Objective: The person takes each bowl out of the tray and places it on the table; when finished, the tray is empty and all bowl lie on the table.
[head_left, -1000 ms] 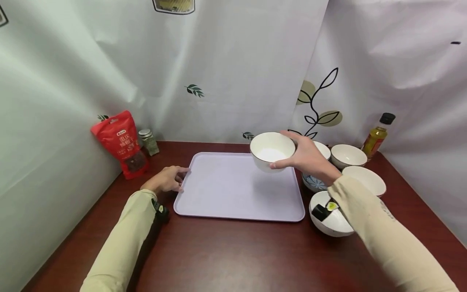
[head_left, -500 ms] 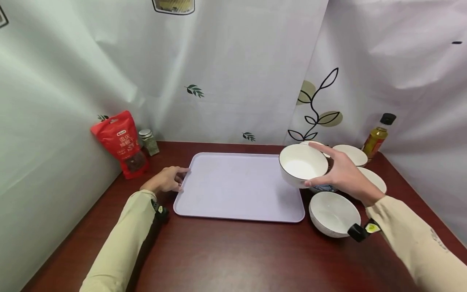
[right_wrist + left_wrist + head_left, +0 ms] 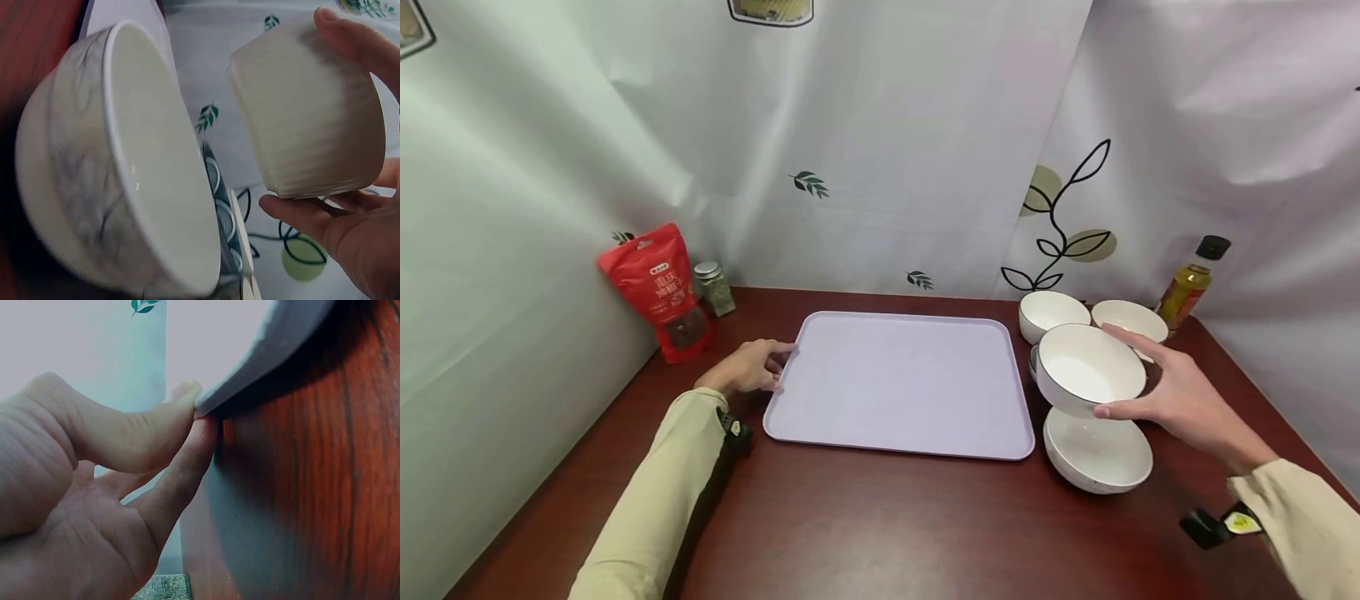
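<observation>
My left hand point(image 3: 748, 367) pinches the left rim of a pale lilac tray point(image 3: 902, 383). In the left wrist view the thumb lies on top of the tray edge point(image 3: 240, 378) and a finger sits under it. My right hand point(image 3: 1183, 400) holds a white bowl point(image 3: 1090, 362) with a thin dark rim by its right side, raised above the other bowls. From the right wrist view, fine ribs show on this bowl's outside point(image 3: 306, 106). Below it stands a bowl with grey marbled sides point(image 3: 81, 144), partly covered by the held bowl in the head view.
Behind the held bowl stand two white bowls, one at the left point(image 3: 1052, 310) and one at the right point(image 3: 1129, 317). An oil bottle point(image 3: 1187, 287) is at the back right corner. A red pouch point(image 3: 658, 287) and a glass spice jar point(image 3: 715, 289) stand back left.
My right hand has carried the white bowl from over the tray's right part rightward and nearer, over the other bowls. My left hand stays at the tray's rim. The head view shifts slightly.
</observation>
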Demonstrator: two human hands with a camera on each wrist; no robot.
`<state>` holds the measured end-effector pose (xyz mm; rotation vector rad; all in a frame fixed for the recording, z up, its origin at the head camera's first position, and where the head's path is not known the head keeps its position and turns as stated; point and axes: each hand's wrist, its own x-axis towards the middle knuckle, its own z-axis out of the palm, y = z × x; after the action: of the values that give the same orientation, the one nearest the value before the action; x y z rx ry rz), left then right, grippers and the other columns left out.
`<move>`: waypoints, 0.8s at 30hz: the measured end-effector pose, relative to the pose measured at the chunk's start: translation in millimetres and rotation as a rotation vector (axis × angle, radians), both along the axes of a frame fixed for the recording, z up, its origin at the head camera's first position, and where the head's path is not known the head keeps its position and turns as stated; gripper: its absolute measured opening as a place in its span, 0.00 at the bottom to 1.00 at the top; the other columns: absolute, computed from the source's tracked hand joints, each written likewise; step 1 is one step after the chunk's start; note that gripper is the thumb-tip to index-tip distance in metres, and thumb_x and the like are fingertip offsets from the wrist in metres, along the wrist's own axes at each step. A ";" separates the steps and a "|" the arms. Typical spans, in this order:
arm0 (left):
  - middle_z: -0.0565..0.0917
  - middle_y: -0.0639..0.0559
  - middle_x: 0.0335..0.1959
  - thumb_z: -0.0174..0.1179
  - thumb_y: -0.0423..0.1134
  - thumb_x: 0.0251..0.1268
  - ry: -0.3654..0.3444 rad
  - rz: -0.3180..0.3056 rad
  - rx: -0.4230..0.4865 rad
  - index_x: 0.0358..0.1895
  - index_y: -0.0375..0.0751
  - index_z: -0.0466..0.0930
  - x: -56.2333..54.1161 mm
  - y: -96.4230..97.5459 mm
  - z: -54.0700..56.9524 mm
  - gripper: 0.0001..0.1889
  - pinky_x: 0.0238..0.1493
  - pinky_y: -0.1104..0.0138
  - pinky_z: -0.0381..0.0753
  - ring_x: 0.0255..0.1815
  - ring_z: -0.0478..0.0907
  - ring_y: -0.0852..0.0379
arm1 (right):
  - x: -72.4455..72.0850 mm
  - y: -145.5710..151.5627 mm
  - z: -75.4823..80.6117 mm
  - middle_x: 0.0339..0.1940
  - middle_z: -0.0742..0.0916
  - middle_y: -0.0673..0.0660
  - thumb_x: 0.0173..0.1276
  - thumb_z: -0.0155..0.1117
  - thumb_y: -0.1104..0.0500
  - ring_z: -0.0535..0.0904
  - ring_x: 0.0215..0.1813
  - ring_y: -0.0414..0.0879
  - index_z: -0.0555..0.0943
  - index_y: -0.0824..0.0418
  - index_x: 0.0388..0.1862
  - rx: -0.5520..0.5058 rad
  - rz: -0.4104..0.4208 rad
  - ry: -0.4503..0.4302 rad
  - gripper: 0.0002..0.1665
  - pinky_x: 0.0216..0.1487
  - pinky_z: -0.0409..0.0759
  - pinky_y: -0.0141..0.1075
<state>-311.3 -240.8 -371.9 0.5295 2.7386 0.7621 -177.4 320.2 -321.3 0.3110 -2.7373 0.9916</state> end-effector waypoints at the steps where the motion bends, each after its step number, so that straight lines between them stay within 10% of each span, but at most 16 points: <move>1: 0.78 0.27 0.58 0.70 0.22 0.50 0.000 0.001 0.000 0.73 0.29 0.65 -0.4 0.1 -0.3 0.42 0.43 0.60 0.87 0.53 0.83 0.40 | 1.1 4.3 -1.8 0.70 0.75 0.64 0.47 0.85 0.53 0.72 0.47 0.21 0.64 0.45 0.79 -0.003 0.000 0.001 0.60 0.44 0.67 0.15; 5: 0.79 0.28 0.58 0.70 0.23 0.51 0.006 -0.011 -0.015 0.72 0.30 0.66 -1.9 -0.2 -1.5 0.41 0.45 0.60 0.87 0.53 0.84 0.41 | 7.5 21.1 -7.6 0.71 0.73 0.62 0.48 0.84 0.54 0.68 0.49 0.18 0.64 0.45 0.79 0.003 -0.038 0.000 0.60 0.44 0.63 0.14; 12: 0.79 0.28 0.57 0.70 0.23 0.50 0.008 -0.017 -0.010 0.72 0.30 0.66 -1.7 -0.7 -0.8 0.41 0.44 0.60 0.87 0.52 0.84 0.41 | 21.4 46.1 -11.7 0.50 0.76 0.25 0.49 0.83 0.59 0.75 0.43 0.21 0.62 0.43 0.80 -0.034 -0.051 -0.023 0.61 0.40 0.68 0.16; 24: 0.80 0.29 0.57 0.71 0.24 0.52 0.006 -0.005 -0.032 0.73 0.31 0.66 -2.9 -1.2 0.6 0.41 0.44 0.60 0.87 0.52 0.83 0.42 | 38.3 81.2 -28.3 0.64 0.74 0.21 0.43 0.80 0.73 0.72 0.49 0.18 0.65 0.52 0.78 -0.093 -0.015 0.055 0.62 0.45 0.65 0.11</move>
<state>-314.2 -242.0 -371.2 0.5321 2.7489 0.7151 -139.2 401.4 -349.6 0.2968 -2.6310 1.0853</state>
